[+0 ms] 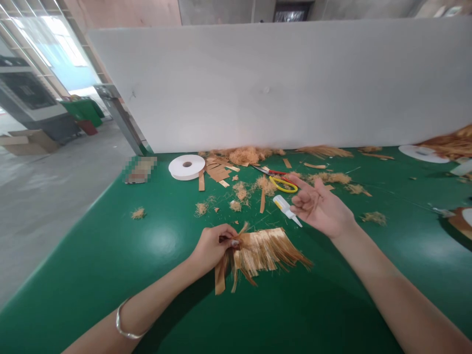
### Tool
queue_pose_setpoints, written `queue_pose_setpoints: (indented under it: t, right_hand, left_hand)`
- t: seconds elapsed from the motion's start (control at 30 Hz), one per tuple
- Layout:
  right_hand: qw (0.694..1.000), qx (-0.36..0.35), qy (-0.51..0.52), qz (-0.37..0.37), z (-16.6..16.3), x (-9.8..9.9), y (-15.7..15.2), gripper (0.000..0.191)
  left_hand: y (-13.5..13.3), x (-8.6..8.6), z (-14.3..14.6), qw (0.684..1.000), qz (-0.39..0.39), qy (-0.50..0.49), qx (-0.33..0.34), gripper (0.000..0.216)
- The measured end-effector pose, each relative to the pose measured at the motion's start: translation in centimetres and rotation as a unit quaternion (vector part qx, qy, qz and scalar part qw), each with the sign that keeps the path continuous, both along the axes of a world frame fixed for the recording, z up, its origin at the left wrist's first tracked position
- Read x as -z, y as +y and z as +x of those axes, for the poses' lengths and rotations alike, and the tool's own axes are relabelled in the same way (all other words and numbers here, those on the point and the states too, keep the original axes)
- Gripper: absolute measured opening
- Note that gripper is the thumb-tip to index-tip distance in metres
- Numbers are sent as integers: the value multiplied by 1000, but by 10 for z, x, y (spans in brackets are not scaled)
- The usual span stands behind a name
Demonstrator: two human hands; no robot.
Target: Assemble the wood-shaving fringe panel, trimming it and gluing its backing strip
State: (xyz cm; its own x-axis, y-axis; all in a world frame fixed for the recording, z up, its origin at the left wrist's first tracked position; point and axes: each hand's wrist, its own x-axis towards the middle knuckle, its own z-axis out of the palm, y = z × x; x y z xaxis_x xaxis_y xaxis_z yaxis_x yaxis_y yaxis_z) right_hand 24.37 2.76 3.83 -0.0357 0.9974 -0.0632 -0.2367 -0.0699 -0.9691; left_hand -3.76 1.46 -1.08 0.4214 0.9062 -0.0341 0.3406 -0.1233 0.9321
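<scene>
My left hand [213, 246] is closed, pinching the end of a golden fringed tassel strip [261, 253] that lies spread out on the green table [110, 255]. A silver bangle sits on that wrist. My right hand [319, 206] hovers palm up above the table with fingers loosely spread and nothing in it. Just left of it lies a small white glue bottle [286, 208]. Yellow-handled scissors [280, 182] rest a little farther back.
A white tape roll [187, 167] sits at the back left beside cut tan strips [217, 173] and piles of golden fibre scraps [245, 155]. A white board [280, 83] walls off the table's far edge. More reels and fibres lie at the far right [422, 153].
</scene>
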Motion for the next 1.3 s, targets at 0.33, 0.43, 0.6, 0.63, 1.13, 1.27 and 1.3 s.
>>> queue_pose_setpoints:
  t: [0.33, 0.43, 0.6, 0.63, 1.13, 1.27, 1.3]
  right_hand:
    - [826, 89, -493, 259, 1, 15, 0, 69]
    - [665, 163, -660, 309, 2, 18, 1, 61]
    - [704, 227, -623, 254, 1, 17, 1, 67]
    - [760, 226, -570, 215, 1, 17, 1, 72]
    - [967, -13, -206, 150, -10, 15, -1, 62]
    - [822, 62, -500, 266, -12, 20, -2, 62]
    - [776, 74, -558, 284, -12, 22, -2, 56]
  left_hand:
    - [0, -1, 0, 1000, -1, 3, -1, 10]
    - [-1, -3, 0, 1000, -1, 11, -2, 10]
    - [-1, -4, 1, 1000, -6, 6, 2, 9]
    - [-1, -5, 1, 1000, -5, 7, 3, 9]
    - [-2, -5, 3, 1000, -12, 8, -17, 14]
    - [-2, -5, 2, 1000, -9, 18, -14, 17]
    - [-2, -5, 2, 1000, -9, 19, -12, 17]
